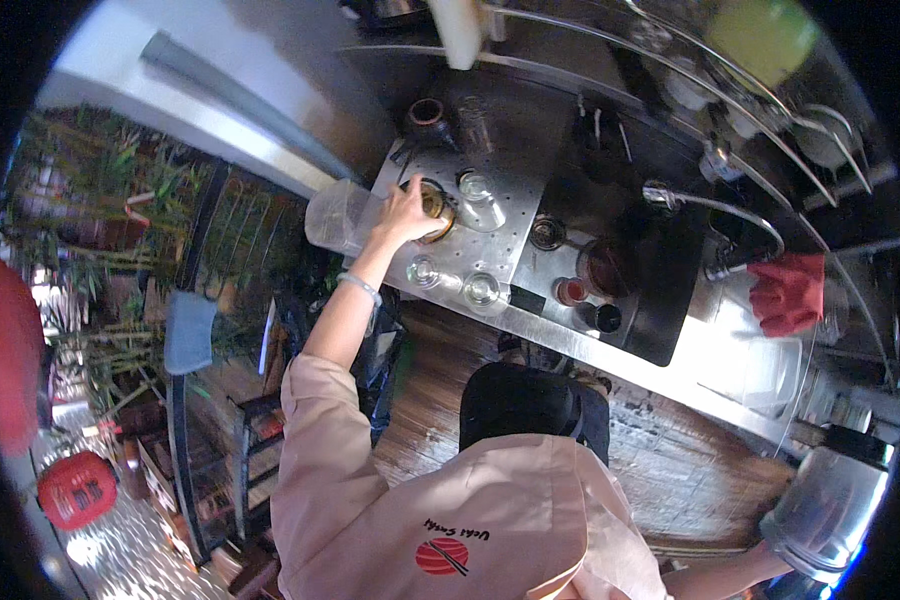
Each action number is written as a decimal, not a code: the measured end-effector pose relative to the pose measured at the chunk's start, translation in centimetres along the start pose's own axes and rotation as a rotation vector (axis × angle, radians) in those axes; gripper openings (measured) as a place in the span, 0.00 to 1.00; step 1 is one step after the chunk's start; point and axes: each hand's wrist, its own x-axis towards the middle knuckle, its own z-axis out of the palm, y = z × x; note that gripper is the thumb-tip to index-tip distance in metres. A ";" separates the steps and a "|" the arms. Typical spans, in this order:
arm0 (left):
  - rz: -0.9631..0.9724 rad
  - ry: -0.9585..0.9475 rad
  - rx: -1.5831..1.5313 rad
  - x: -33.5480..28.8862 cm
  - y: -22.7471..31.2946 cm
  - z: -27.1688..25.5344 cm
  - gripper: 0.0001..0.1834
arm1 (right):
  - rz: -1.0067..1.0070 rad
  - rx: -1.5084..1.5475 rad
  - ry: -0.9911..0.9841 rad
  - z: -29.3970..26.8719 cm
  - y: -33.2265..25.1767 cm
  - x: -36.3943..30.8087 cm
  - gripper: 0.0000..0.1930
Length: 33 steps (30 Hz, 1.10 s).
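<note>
Steel sink unit runs across the kitchen, wooden floor [420, 365] below, green plants [90, 190] off to the left. Perforated steel surface [530, 180] on the left side of the unit carries the glassware.

Left hand [402, 213] is on the amber glass [434, 206], which sits on that perforated surface near its left edge. Grip: closed on the glass, thumb on the near side, fingers along the left side. White band on that wrist.

Around it: clear glass bottle [483, 212] just to the right, dark brown mug [427, 113] further back, two clear glasses [481, 289] toward the front edge. Clear plastic container [334, 214] is at the left end, beside the forearm.

Right hand [766, 562] is low at the right, against the lower part of a big clear jar with a black lid [832, 505]. Jar hides most of the fingers, so can't tell if that grip is closed on it.

Sink area: red cup [570, 291] and dark cup [605, 318] side by side near the front, reddish bowl [610, 266] just behind them, round strainer [547, 232] to the left. Curved faucet [740, 213] behind, red cloth [788, 294] right of it.
</note>
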 end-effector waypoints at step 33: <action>0.807 -0.279 -1.959 -39.0 48.7 4.5 0.25 | 0.443 -0.842 -0.095 -22.7 32.4 17.6 0.22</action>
